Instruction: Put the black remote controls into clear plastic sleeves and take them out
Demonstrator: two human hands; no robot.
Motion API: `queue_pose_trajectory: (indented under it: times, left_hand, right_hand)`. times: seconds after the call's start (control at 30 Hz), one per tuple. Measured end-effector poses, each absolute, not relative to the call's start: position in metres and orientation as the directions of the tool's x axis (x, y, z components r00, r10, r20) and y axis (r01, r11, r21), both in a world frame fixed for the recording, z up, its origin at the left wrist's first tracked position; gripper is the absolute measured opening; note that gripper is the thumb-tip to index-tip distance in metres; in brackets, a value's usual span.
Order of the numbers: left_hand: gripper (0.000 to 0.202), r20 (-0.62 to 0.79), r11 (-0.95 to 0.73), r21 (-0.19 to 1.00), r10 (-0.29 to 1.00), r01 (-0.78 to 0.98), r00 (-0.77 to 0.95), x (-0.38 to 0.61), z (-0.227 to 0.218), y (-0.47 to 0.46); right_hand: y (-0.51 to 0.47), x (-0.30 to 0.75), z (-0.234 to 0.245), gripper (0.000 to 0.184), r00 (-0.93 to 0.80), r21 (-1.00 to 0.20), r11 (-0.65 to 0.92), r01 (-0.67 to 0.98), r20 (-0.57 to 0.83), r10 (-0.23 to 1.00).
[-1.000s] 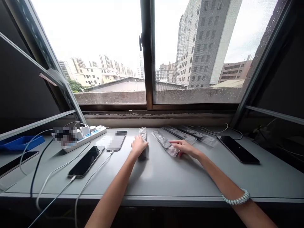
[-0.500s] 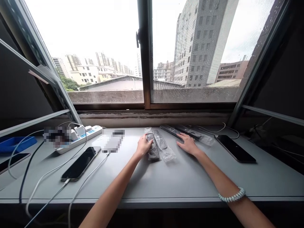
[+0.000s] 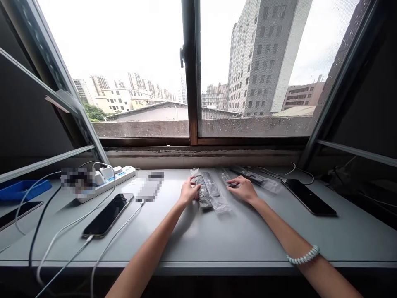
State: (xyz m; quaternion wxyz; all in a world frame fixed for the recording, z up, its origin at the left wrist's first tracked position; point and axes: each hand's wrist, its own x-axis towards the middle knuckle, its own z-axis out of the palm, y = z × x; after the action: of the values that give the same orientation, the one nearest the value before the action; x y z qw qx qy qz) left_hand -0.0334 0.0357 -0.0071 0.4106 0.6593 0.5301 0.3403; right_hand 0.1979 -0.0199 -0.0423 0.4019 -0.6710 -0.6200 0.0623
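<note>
My left hand (image 3: 188, 191) is closed around the left edge of a dark remote control (image 3: 204, 198) in a clear plastic bag, lying on the desk. Right beside it lies a second bagged remote (image 3: 212, 186), its bag's loose end (image 3: 222, 207) towards me. My right hand (image 3: 244, 190) has its thumb and fingers pinched on the near end of a third bagged remote (image 3: 222, 175), which is smeared by motion. Behind that hand rests another bagged remote (image 3: 248, 173), partly hidden by the fingers.
A black phone (image 3: 310, 198) lies at the right. To the left are a phone (image 3: 108, 216) on a cable, a blurred-out item (image 3: 149, 188), a white power strip (image 3: 124, 176) and a blue tray (image 3: 27, 190). Cables cross the desk (image 3: 242, 244), and a window stands behind it.
My right hand has gone from spread fingers to a pinch on the third remote, which has turned and shifted towards the left pair. The left remote has tilted slightly under my left hand.
</note>
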Motion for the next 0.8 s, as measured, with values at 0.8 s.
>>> queue_pose_trajectory:
  times: [0.8]
  left_hand:
    - [0.069,0.209,-0.847,0.107,0.531,0.520,0.822,-0.039,-0.008,0.040]
  right_hand:
    - [-0.009,0.254,-0.046,0.036,0.371,-0.387,-0.239,0.891,0.311,0.875]
